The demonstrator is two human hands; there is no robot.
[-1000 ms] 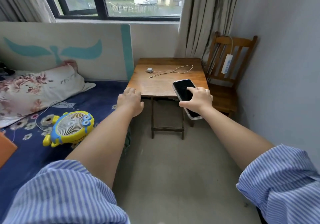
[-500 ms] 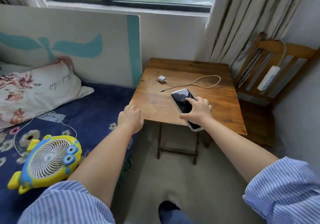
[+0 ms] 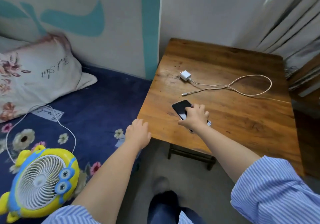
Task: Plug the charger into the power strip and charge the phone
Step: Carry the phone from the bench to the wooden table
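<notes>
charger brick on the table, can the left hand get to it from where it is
Probably yes. The left hand is empty at the table's near corner, and bare wood lies between it and the charger brick; it would need a forward reach.

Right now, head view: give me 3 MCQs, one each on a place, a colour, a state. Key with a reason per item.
1. The white charger block lies:
A on the brown wooden table
B on the bed
C on the floor
2. The bedsheet is:
A red
B dark blue with flowers
C plain green
3. The cable's free plug is:
A in the black phone
B in the left hand
C loose on the table

Key: A, it rests on the wood; B, flowers on navy; C, it lies apart from the phone under the right hand.
</notes>
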